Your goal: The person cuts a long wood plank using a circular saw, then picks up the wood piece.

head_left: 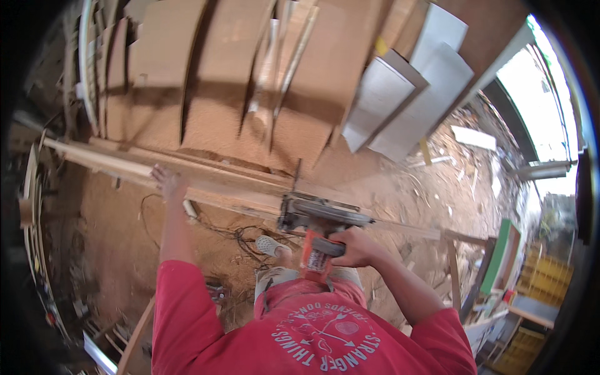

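Note:
My right hand (355, 247) grips the orange and grey handle of a circular saw (315, 219), which sits on a long wooden plank (219, 184) running from the left to the right of the view. My left hand (167, 182) presses flat on that plank, well to the left of the saw. The saw's metal guard and base rest on the plank's near edge. My red shirt fills the lower middle of the picture.
Wooden boards (225, 69) and grey panels (400, 94) lean at the back. Sawdust covers the ground. A black cable (240, 234) lies by my white shoe (270, 245). A green frame (503, 253) and yellow crates (547, 278) stand at right.

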